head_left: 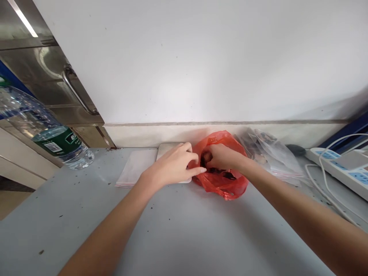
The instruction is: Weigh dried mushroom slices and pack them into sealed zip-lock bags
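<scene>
A red plastic bag [227, 184] lies open on the grey table [178, 230] near the wall, with dark brown pieces inside. My right hand [220, 157] reaches into its mouth, fingers pinched around one of the dark pieces. My left hand [175, 165] rests beside the bag on a small flat metal scale [166, 148], fingers curled, fingertips touching the bag's left edge. What the left fingers grip, if anything, is hidden.
A clear zip bag [132, 168] lies flat left of the scale. More clear bags [267, 153] are heaped right of the red bag. A water bottle [51, 134] lies at the left. A white power strip [342, 168] with cables sits at the right. Crumbs dot the table.
</scene>
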`<state>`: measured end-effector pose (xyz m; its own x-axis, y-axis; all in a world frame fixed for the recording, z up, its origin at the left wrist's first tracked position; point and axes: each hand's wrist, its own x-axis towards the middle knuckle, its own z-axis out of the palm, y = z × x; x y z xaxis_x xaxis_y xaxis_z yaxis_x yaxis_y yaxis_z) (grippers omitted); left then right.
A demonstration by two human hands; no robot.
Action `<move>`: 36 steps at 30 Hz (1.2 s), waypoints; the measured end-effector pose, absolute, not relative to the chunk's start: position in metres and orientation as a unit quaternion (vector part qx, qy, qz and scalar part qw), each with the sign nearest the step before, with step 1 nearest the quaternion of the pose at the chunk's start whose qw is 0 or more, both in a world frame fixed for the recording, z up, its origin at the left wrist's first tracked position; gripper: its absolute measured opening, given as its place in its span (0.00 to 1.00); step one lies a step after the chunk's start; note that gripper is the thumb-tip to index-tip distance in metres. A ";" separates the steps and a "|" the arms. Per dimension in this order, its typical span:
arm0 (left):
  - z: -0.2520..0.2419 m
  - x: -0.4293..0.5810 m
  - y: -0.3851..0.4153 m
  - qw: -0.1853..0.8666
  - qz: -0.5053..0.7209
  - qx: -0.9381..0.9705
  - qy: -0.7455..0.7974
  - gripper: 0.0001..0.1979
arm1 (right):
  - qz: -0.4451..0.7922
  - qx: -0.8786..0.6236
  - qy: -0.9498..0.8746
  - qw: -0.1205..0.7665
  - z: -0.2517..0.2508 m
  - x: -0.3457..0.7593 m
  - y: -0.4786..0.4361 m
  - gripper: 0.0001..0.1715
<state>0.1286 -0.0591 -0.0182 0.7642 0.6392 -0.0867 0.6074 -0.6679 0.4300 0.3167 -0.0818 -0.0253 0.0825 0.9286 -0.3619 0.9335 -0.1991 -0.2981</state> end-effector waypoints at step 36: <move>0.019 0.047 -0.018 0.211 -0.019 0.869 0.448 0.28 | -0.339 0.590 0.725 -0.104 0.053 0.292 -0.053 0.12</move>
